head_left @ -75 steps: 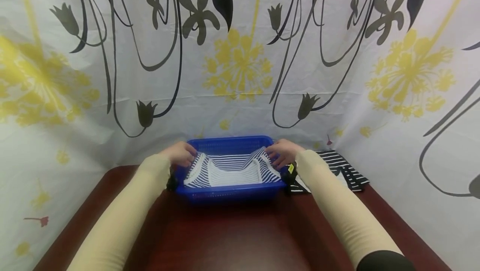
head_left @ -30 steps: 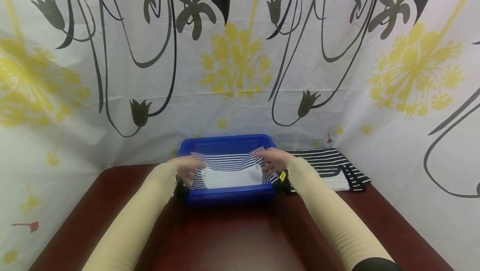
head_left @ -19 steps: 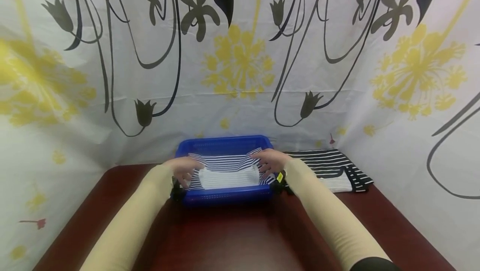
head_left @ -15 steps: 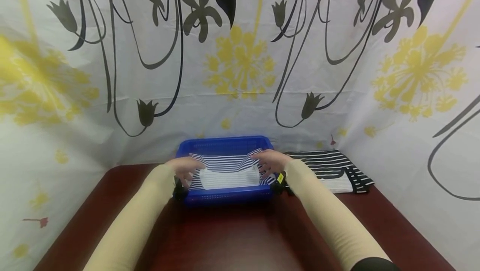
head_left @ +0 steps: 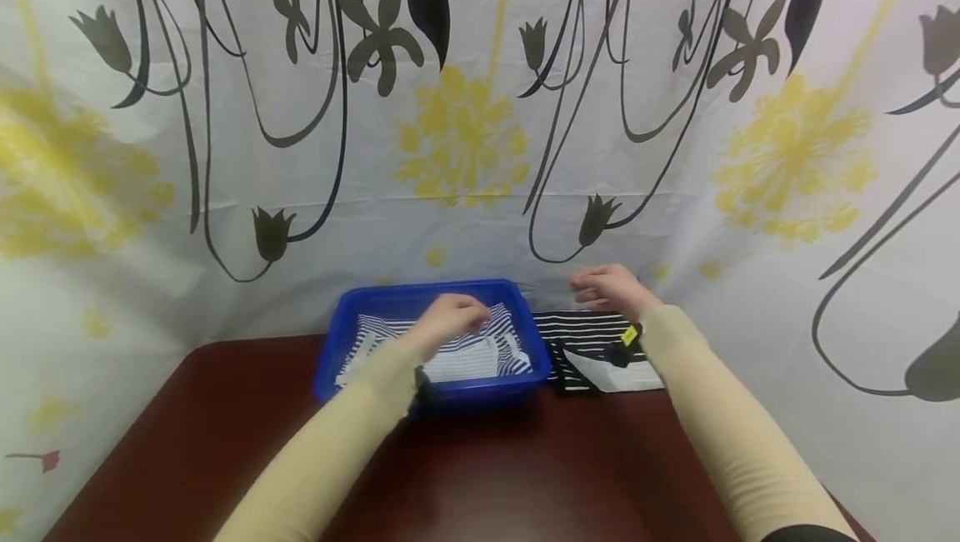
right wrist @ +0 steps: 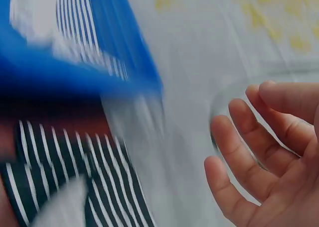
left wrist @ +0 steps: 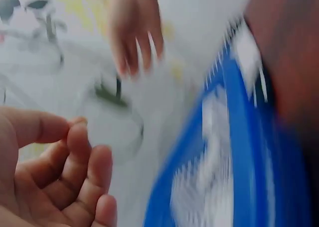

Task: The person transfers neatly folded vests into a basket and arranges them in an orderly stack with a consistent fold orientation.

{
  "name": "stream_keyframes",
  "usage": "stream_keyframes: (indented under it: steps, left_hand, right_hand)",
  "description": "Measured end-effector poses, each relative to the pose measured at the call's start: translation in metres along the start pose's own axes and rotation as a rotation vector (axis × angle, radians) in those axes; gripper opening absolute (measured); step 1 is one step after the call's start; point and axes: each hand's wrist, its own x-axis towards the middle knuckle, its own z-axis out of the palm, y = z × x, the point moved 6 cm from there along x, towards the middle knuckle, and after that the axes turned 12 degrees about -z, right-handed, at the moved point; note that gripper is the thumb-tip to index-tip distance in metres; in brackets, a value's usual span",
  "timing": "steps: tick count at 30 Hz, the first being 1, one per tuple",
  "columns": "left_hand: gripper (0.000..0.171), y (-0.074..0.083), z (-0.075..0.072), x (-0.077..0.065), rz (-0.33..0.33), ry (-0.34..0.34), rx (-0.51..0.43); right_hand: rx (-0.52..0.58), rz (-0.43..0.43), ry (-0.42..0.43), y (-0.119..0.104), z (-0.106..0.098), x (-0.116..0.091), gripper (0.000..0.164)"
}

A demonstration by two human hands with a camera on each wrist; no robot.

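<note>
A blue basket (head_left: 433, 287) stands at the back of the table with a white-and-navy striped garment (head_left: 463, 361) spread inside. My left hand (head_left: 450, 323) is above the basket, overlapping it in the head view. In the left wrist view its thumb and index fingertips meet, the other fingers curl loosely, and nothing is held. Right of the basket, my right hand (head_left: 611, 288) hangs in the air over a black-and-white striped garment (head_left: 581, 323) on the table. Its relaxed fingers hold nothing in the right wrist view (right wrist: 264, 157).
The dark red-brown table (head_left: 502, 459) runs under the basket toward me. A white curtain (head_left: 465, 229) with yellow and grey flower prints hangs close behind the basket and along both sides. The black striped garment lies right beside the basket's right side.
Both hands have left the striped garment in the basket and moved right. The right hand has risen over the black striped garment; the left is over the basket's middle. The head view has shifted slightly.
</note>
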Motion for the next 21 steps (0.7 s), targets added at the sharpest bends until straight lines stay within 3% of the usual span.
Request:
stream_keyframes:
  steps: [4,9,15,21]
  left_hand:
    - [0.024,0.025,0.067,0.008,0.035,-0.107,-0.115]
    - [0.046,0.036,0.134,0.020,-0.007,-0.181,-0.142]
    - [0.062,0.024,0.178,0.038,-0.079,-0.078,-0.090]
    - [0.069,0.001,0.202,0.058,-0.104,0.085,0.044]
  right_hand:
    - [-0.034,0.030,0.046,0.033,-0.049,-0.020,0.044]
    - [-0.122,0.092,0.071,0.066,-0.085,-0.045,0.045]
    - [-0.370,0.075,0.090,0.094,-0.111,-0.059,0.044]
    - [-0.620,0.049,0.058,0.111,-0.130,-0.074,0.047]
